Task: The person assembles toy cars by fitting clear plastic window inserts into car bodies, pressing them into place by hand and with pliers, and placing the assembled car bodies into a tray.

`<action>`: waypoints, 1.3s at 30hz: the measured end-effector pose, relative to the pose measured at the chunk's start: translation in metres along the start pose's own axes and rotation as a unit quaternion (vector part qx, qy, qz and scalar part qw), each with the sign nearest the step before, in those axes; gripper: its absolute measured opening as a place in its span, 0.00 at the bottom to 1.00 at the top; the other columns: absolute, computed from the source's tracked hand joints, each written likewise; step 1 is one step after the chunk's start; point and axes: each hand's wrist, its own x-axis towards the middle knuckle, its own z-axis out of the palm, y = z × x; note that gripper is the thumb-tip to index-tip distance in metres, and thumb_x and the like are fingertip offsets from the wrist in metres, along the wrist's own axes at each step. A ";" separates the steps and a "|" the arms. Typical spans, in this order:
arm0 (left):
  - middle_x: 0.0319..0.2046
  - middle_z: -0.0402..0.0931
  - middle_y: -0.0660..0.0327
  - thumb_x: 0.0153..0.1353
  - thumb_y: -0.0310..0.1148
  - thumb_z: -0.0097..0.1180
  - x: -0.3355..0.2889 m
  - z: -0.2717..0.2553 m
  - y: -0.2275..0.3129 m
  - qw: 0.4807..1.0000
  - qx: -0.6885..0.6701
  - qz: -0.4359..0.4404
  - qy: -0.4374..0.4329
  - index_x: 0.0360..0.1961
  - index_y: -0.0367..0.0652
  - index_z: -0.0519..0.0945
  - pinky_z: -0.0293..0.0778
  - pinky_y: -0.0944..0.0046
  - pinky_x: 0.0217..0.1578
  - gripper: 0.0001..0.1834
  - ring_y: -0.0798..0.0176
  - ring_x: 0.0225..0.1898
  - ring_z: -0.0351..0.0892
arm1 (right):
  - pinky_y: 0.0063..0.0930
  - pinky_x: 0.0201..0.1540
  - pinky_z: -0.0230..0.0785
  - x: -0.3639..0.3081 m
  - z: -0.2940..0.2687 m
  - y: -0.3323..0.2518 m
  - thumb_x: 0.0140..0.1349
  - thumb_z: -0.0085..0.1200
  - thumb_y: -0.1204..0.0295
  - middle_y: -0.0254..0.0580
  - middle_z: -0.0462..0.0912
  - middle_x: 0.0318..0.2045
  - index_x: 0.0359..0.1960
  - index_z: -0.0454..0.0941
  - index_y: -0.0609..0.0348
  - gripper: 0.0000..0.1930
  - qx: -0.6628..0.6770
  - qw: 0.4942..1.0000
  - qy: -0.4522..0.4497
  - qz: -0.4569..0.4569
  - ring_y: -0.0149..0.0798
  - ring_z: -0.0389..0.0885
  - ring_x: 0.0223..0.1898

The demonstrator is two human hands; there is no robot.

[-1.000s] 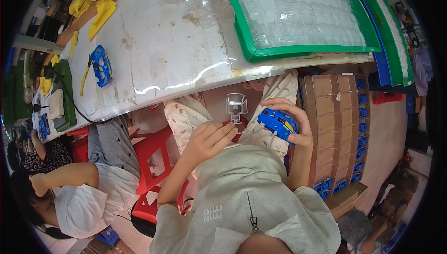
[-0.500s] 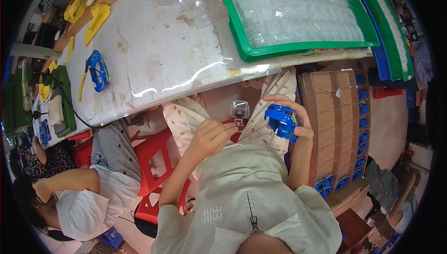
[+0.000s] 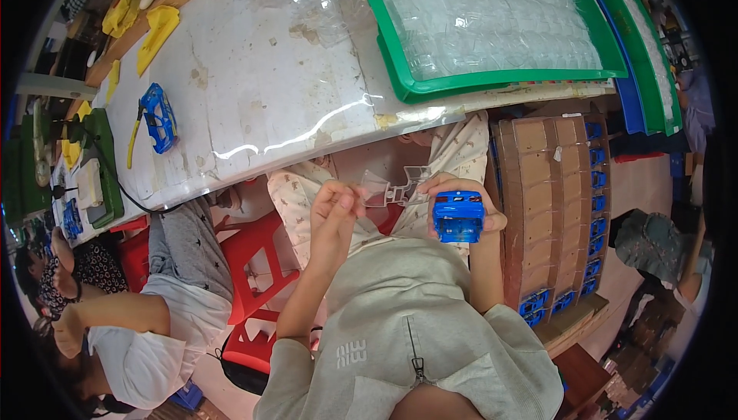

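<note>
Between my hands, above my lap, hangs a clear plastic window piece [image 3: 378, 189] for a toy car. My left hand [image 3: 337, 206] pinches it at its left end. In my right hand [image 3: 492, 216] is a blue toy car body [image 3: 459, 216], its open side partly turned toward me. The right fingertips are at the far end of the clear piece; whether they grip it too I cannot tell. Another blue toy car body [image 3: 159, 118] lies on the white table [image 3: 254, 97], beside a thin yellow strip [image 3: 134, 139].
A green tray [image 3: 407, 85] full of clear plastic parts stands on the table's far right. To my right is a divided cardboard box [image 3: 534, 212] holding several blue car bodies. A co-worker [image 3: 154, 335] sits at my left near a red stool [image 3: 254, 266]. Green fixtures [image 3: 100, 166] stand at far left.
My left hand has lifted and turned the clear piece, which now reaches across to the right hand. The right hand has rotated the car body and moved it slightly left.
</note>
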 end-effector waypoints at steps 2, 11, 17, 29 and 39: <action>0.29 0.74 0.59 0.62 0.31 0.49 0.003 -0.011 0.001 0.997 0.060 0.025 0.051 0.30 0.40 0.71 0.63 0.71 0.36 0.06 0.70 0.30 0.67 | 0.37 0.46 0.71 0.000 0.001 0.000 0.40 0.57 0.52 0.67 0.64 0.53 0.50 0.67 0.78 0.41 0.009 1.000 -0.006 -0.005 0.50 0.72 0.50; 0.24 0.70 0.62 0.61 0.28 0.49 0.002 0.001 0.031 0.855 0.466 0.204 0.096 0.31 0.36 0.75 0.62 0.72 0.31 0.06 0.70 0.26 0.65 | 0.39 0.55 0.61 0.010 0.005 -0.010 0.38 0.58 0.56 0.62 0.69 0.51 0.48 0.71 0.75 0.37 -0.171 0.984 -0.055 0.008 0.52 0.69 0.54; 0.29 0.73 0.59 0.51 0.25 0.57 0.006 0.039 0.057 0.685 0.644 0.302 -0.156 0.43 0.41 0.76 0.65 0.65 0.36 0.16 0.61 0.30 0.71 | 0.36 0.57 0.60 0.019 0.025 -0.022 0.43 0.60 0.70 0.54 0.70 0.52 0.52 0.69 0.67 0.31 -0.335 0.925 -0.168 0.060 0.49 0.69 0.54; 0.29 0.70 0.57 0.49 0.25 0.58 0.006 0.032 0.066 0.677 0.670 0.199 -0.232 0.31 0.38 0.75 0.67 0.60 0.32 0.07 0.55 0.31 0.70 | 0.30 0.55 0.61 0.021 0.050 -0.001 0.47 0.57 0.61 0.53 0.69 0.52 0.55 0.67 0.62 0.31 -0.223 0.972 -0.039 0.061 0.47 0.70 0.53; 0.37 0.69 0.55 0.42 0.18 0.55 -0.013 0.034 0.041 0.613 0.577 0.499 -0.206 0.32 0.42 0.70 0.76 0.57 0.37 0.14 0.48 0.41 0.74 | 0.39 0.42 0.73 0.031 0.051 0.014 0.59 0.39 0.51 0.59 0.71 0.47 0.60 0.54 0.64 0.34 0.069 0.973 0.206 0.076 0.47 0.76 0.41</action>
